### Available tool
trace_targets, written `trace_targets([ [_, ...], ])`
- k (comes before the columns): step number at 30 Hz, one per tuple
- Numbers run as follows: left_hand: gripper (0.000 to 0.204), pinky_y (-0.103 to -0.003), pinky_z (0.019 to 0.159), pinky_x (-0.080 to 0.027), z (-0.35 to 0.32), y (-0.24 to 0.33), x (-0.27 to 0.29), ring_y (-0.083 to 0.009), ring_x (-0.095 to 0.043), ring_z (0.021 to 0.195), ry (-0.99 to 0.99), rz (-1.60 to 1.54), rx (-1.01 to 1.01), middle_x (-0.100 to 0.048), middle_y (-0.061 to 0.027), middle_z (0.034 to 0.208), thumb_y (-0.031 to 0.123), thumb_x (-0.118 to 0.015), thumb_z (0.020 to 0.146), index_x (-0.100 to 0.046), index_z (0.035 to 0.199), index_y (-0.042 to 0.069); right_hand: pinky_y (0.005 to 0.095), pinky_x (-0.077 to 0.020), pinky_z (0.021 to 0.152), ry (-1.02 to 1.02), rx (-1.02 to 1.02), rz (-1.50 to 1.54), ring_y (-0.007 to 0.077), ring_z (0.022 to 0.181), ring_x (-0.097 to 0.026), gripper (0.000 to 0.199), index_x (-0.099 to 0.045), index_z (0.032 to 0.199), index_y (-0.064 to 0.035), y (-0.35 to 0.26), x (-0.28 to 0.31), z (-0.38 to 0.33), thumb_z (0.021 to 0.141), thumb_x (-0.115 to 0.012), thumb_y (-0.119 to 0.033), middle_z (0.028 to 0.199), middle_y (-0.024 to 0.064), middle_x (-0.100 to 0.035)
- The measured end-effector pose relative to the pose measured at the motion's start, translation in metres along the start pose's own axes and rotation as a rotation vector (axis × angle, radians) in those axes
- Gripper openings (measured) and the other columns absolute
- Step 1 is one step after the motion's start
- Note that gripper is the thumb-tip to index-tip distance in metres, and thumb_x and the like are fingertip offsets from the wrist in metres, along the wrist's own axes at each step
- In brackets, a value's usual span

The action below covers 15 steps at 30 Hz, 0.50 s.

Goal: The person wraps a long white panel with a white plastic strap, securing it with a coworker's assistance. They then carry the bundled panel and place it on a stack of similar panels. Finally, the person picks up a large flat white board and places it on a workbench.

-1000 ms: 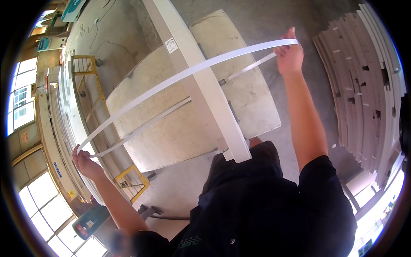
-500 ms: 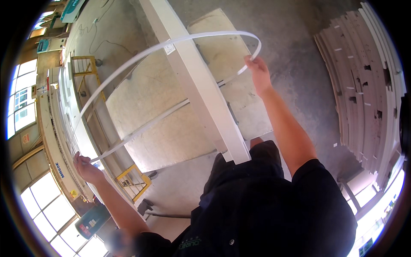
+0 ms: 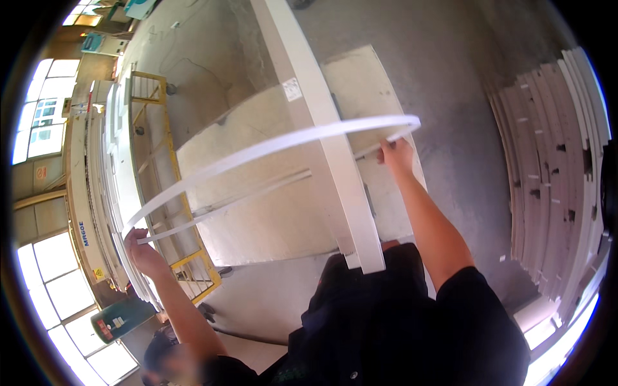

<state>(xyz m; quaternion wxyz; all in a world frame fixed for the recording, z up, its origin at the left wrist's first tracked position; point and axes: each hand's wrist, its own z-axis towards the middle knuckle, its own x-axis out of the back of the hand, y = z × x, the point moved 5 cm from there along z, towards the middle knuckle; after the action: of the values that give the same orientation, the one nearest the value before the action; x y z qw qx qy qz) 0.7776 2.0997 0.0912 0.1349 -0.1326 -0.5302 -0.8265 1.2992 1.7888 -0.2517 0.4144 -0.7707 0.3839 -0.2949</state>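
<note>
White band [image 3: 270, 147]: one, a long flexible strip in an open loop about the beam [image 3: 347, 180], the upper strand crossing over it, the lower seeming to pass beneath.

Left hand [image 3: 147, 257]: well left of the beam, fingers closed narrowly on the band at the loop's left end.

Right hand [image 3: 397, 157]: right of the beam and near it, fingers apparently pinching the lower strand; the loop's bend stands beyond them. The wide spread of the hands probably keeps the two strands apart and clear of the beam.

Beam: one, long, pale, with a white label [image 3: 291, 89]; its near end points at the wearer, likely for reach from both sides.

Pale board [image 3: 270, 225]: below the beam; contact cannot be told.

Yellow frame [image 3: 172, 148]: left of the beam.

Stacked planks [image 3: 547, 167]: well right of the beam.

Changes over half a second: right hand closer to the beam; upper strand, formerly over the label, now crosses the beam on the label's near side.
</note>
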Motion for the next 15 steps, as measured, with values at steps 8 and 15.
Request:
trace_targets([
  [8,0.025,-0.034,0.096,-0.043,-0.017,-0.008,0.01,-0.0204,-0.056,0.105,0.065,0.174,0.108,-0.061,-0.0089,0.104,0.016,-0.04,0.1,-0.06,0.109,0.004,0.0321,-0.0544,0.044,0.072,0.164,-0.085,0.0204,0.054,-0.066,0.017,-0.062,0.091,0.0045,0.011,-0.018,-0.026,0.091,-0.062,-0.012,0.071,0.0113,-0.067],
  [15,0.025,-0.034,0.099,-0.044,-0.023,-0.041,0.026,-0.0211,-0.058,0.106,0.062,-0.079,0.204,-0.062,-0.0088,0.107,0.009,-0.046,0.095,-0.06,0.113,0.002,0.033,-0.0573,0.045,-0.012,-0.038,-0.025,0.0193,0.055,-0.066,0.013,-0.06,0.089,0.0074,0.007,-0.023,-0.022,0.092,-0.054,-0.003,0.072,0.0121,-0.066],
])
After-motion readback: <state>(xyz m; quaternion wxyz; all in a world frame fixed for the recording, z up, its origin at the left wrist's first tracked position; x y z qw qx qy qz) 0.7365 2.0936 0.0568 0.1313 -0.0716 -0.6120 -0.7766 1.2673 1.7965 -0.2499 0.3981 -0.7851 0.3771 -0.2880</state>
